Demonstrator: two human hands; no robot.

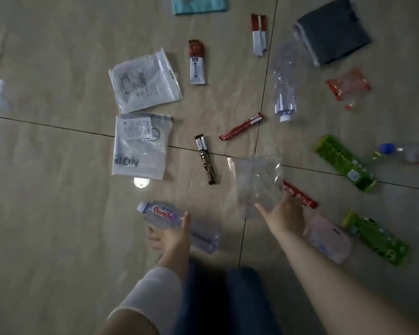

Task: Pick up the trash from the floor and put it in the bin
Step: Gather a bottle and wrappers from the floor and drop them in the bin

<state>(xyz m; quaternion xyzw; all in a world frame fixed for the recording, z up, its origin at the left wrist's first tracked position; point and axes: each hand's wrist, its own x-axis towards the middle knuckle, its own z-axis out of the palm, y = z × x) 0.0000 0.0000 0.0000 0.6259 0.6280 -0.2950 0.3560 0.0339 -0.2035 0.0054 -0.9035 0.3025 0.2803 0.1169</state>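
Observation:
Trash is scattered over a grey tiled floor. My left hand [173, 234] grips a clear water bottle with a red label [163, 215], held low near the floor. My right hand [284, 215] pinches the lower edge of a clear plastic bag [257, 182], lifted slightly. A red wrapper [300, 194] lies just right of that hand. Further out lie a dark stick sachet [205, 159], a red stick sachet [242, 126] and a large clear bottle [286, 85]. No bin is in view.
Two flat plastic pouches [143, 81] [140, 146] lie at the left. Two green wrappers [344, 162] [375, 238], a pink pack [329, 238], a blue-capped bottle [406, 152], a dark folded cloth [331, 30] and a teal item [198, 4] lie around. My knees fill the bottom edge.

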